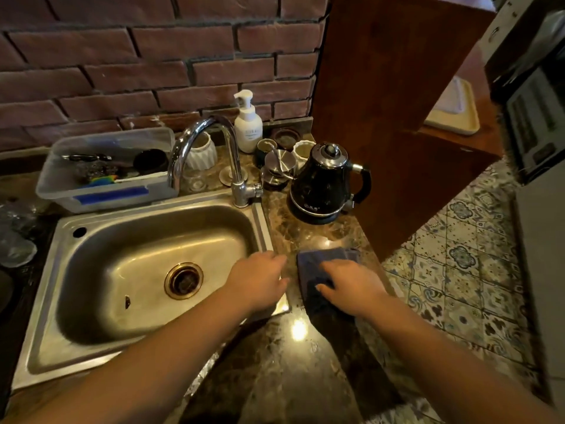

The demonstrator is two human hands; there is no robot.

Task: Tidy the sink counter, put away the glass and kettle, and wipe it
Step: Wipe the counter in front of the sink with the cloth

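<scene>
Nearest the camera, two bare forearms reach out over the dark marble desk (pixel 308 234) to the right of the steel sink (pixel 146 255). The right hand (pixel 351 286) lies on a folded dark blue cloth (pixel 318 264) at the desk's front right part, its fingers (pixel 324 287) curled down onto the fabric and gripping it. The left hand (pixel 260 281) rests over the sink's right rim just beside the cloth; it is blurred, and whether its fingers are spread or together cannot be told, though nothing shows in it. Farther back on the desk the black kettle (pixel 324 182) stands upright on its base, handle to the right, well apart from the cloth. Behind the kettle a cluster of small cups and a metal dripper (pixel 279 162) sits by the chrome tap (pixel 226 154). A clear glass (pixel 195 179) stands behind the tap's arch, in front of a white ribbed cup (pixel 201 146). A white pump bottle (pixel 247 123) stands against the brick wall (pixel 122 56), and a clear plastic bin (pixel 104 169) of utensils sits behind the sink to the left.
</scene>
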